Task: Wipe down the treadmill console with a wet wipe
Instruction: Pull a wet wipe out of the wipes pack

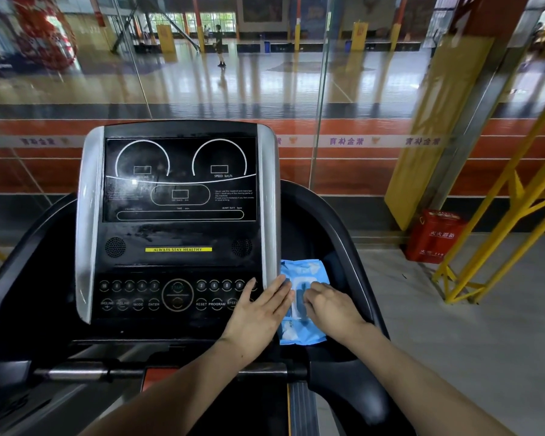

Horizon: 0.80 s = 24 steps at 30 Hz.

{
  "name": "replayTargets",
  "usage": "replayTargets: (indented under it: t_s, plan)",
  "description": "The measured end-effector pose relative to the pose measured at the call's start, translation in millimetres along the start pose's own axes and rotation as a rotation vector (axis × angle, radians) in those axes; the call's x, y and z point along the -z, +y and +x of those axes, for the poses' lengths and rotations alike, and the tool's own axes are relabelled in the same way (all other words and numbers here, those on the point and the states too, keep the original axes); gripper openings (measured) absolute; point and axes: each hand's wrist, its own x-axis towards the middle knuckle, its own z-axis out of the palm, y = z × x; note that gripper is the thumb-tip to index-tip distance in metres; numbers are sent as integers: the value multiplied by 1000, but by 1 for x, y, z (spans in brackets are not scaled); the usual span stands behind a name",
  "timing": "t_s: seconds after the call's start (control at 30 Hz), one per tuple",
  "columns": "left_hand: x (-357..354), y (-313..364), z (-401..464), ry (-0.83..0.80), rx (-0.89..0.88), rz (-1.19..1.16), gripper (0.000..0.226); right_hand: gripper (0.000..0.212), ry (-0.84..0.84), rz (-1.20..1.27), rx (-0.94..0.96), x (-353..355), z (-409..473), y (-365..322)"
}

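Wipe pack (302,305) in right side tray of treadmill, just beside console (180,221). Right hand (332,305) on pack, fingers curled at flap, likely pinching at wipe or flap; grip itself not visible. Left hand (258,313) flat, fingers straight, pressing pack's left edge, overlapping console corner. No wipe out yet. Step: extract one. Keep left pressure on pack, pull straight up slowly, else pack lifts or several wipes come. Then wipe screen top-down, buttons (177,294) last, light touch.
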Motion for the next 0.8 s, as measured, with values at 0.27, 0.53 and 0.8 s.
replayTargets:
  t_s: [0.27, 0.53, 0.8]
  plan:
    - [1, 1, 0, -2, 2, -13, 80, 16, 31, 172, -87, 13, -3, -4]
    - [4, 3, 0, -25, -3, -1, 81, 14, -16, 336, -198, 37, -8, 0]
    - [5, 2, -1, -13, -5, -16, 79, 18, 322, 773, -210, 81, -11, 4]
